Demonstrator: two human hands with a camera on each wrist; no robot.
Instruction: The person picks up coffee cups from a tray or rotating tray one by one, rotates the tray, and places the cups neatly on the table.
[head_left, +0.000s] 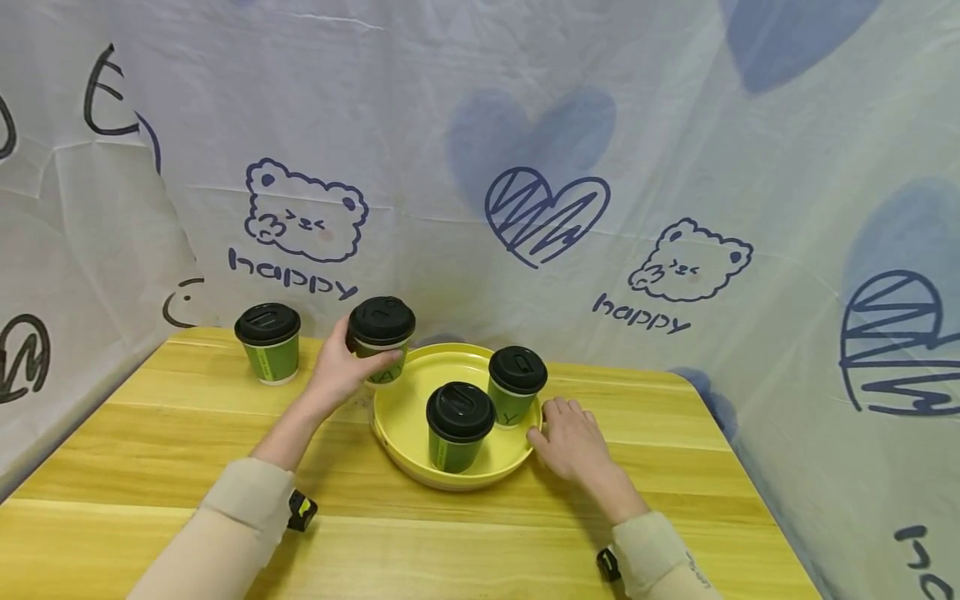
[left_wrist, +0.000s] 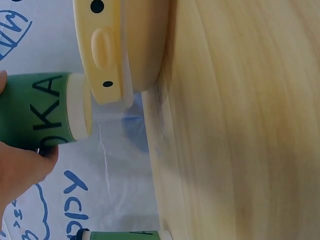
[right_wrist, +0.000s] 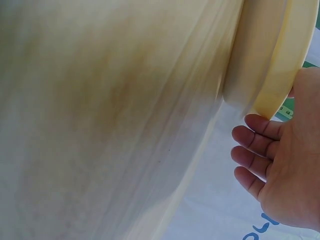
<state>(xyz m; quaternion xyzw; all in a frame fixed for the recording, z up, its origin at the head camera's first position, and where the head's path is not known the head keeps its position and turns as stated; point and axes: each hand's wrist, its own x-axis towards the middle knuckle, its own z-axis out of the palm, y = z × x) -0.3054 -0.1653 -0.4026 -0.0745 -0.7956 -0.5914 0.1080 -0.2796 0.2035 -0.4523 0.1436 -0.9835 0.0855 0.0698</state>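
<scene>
My left hand (head_left: pixel 339 371) grips a green paper coffee cup (head_left: pixel 386 368) with a black lid. The cup is raised at the left rim of a round yellow tray (head_left: pixel 405 468); in the left wrist view the pale base of this cup (left_wrist: pixel 77 107) appears just beside the tray wall (left_wrist: pixel 107 55). Two similar lidded cups stand inside the tray, one toward the front (head_left: pixel 456 450) and another at the right (head_left: pixel 510 402). At the tray's right rim, my right hand (head_left: pixel 573 442) pinches the edge, thumb on the inner side and fingers outside.
Another green cup (head_left: pixel 272 357) with a black lid stands at the table's back left. The wooden table (head_left: pixel 420 546) meets a white printed cloth (head_left: pixel 450 275) hanging behind it and at both sides.
</scene>
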